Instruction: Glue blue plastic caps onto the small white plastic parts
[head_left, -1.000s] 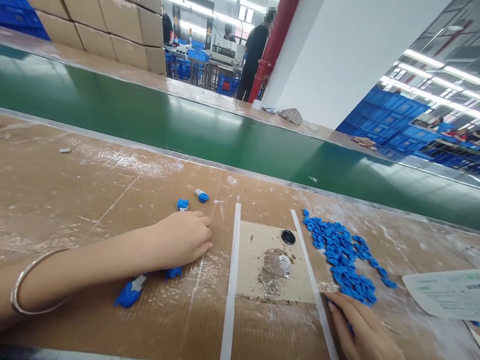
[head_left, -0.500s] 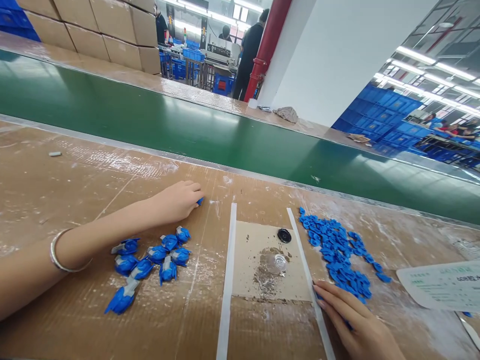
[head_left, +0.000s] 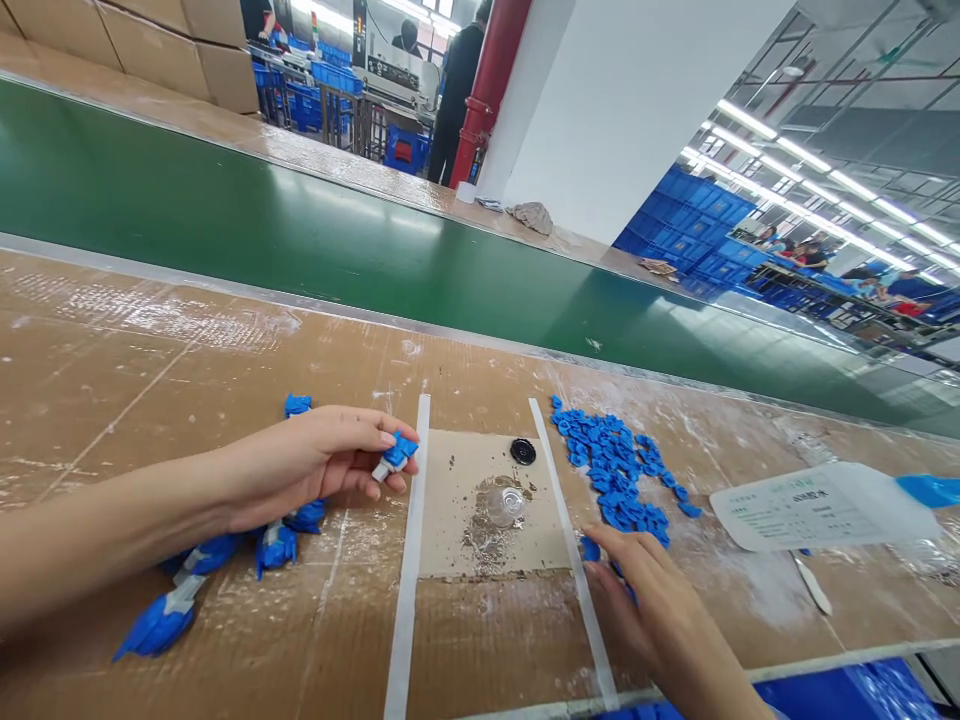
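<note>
My left hand (head_left: 349, 455) is closed, pinching a small blue plastic part with a grey tab (head_left: 397, 453) just left of the taped strip. Beneath and behind that forearm lie several similar blue-and-grey parts (head_left: 159, 622), some hidden by the arm. My right hand (head_left: 649, 590) is at the right tape line, thumb and forefinger closed around a small blue piece (head_left: 591, 549). More blue shows under its fingers. Just beyond it spreads a pile of small blue pieces (head_left: 611, 470). Between my hands, a clear round dish (head_left: 505, 506) and a black round cap (head_left: 523, 451) rest on a cardboard sheet (head_left: 450, 545).
White tape strips (head_left: 409, 580) flank the cardboard. To the right lie a translucent white bottle with a blue cap (head_left: 817, 508) and a white blade-like tool (head_left: 814, 585). A green conveyor belt (head_left: 337, 240) runs behind the table. People and blue crates (head_left: 686, 220) stand farther back.
My left hand has come up off the table and turned, now showing the blue-and-grey part in its fingers. My right hand has raised its blue piece slightly. The view has swung right.
</note>
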